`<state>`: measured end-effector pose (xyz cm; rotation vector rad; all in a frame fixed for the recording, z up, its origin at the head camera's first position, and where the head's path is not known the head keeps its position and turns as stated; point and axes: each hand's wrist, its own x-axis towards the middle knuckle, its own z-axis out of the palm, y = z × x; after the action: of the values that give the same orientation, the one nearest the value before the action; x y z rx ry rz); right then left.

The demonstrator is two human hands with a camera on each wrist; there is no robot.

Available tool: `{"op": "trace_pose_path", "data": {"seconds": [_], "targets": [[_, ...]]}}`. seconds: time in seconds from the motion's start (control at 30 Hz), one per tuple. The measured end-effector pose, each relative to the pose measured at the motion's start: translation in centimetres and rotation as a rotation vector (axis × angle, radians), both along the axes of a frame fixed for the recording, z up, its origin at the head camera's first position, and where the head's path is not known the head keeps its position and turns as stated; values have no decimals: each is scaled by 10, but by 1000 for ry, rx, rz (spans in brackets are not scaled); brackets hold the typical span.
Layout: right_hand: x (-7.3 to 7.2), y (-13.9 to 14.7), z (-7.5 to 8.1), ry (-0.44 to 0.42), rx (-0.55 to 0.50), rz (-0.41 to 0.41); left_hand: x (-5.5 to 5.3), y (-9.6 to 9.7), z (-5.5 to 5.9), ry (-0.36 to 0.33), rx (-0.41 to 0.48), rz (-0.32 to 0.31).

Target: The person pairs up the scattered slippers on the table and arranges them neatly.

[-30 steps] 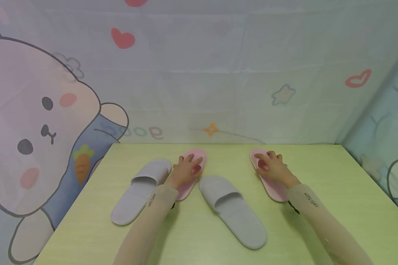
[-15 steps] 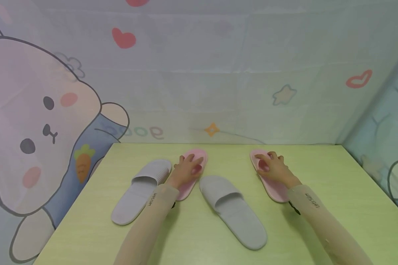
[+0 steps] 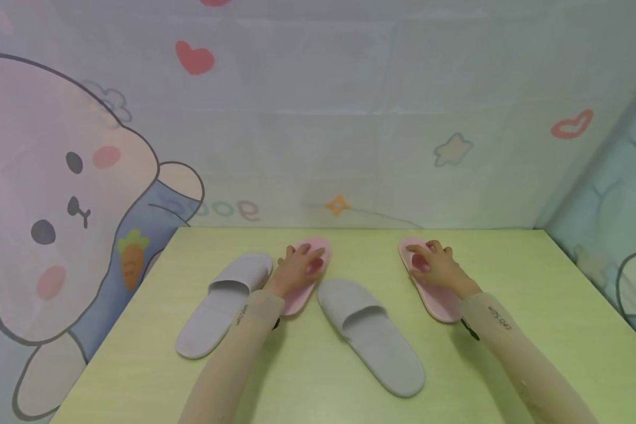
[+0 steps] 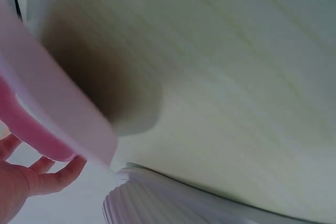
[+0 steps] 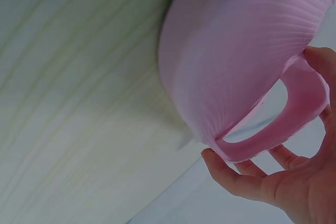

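Two pink slippers lie toward the far side of the table, one under each hand. My left hand (image 3: 294,274) grips the upper strap of the left pink slipper (image 3: 295,303). In the left wrist view, that slipper's sole edge stands off the table, with a dark shadow below it. My right hand (image 3: 445,273) pinches the strap of the right pink slipper (image 3: 439,301) between thumb and fingers. The right wrist view shows this strap (image 5: 310,103) arched up, with its opening visible. Part of each sole is hidden by the hand and wrist.
A pale grey slipper (image 3: 206,324) lies left of my left forearm, close to that hand. Another grey slipper (image 3: 389,350) lies slanted between my arms. Behind the yellow-green table (image 3: 551,306) hangs a printed cloth (image 3: 318,141).
The heel end of the left pink slipper has shifted slightly away from me, along with my left hand. My right hand and the grey slippers look unmoved.
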<state>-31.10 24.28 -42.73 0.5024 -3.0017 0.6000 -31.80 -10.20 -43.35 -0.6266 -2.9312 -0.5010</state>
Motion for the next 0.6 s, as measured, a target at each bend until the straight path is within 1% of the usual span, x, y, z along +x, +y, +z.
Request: {"op": "trace_pose_path", "data": {"seconds": [0.13,0.37,0.47,0.6], "targets": [[-2,0,-2,0,6,-1,0,1,1,7,3,2],[-4,1,-4,4,12,3,2,4,2,3,47,14],[-3,1,-4,-4,8,2,3,6,4,12,66,5],[-3,1,-2,-18,-7,-3,5,7,5,21,59,-1]]}}
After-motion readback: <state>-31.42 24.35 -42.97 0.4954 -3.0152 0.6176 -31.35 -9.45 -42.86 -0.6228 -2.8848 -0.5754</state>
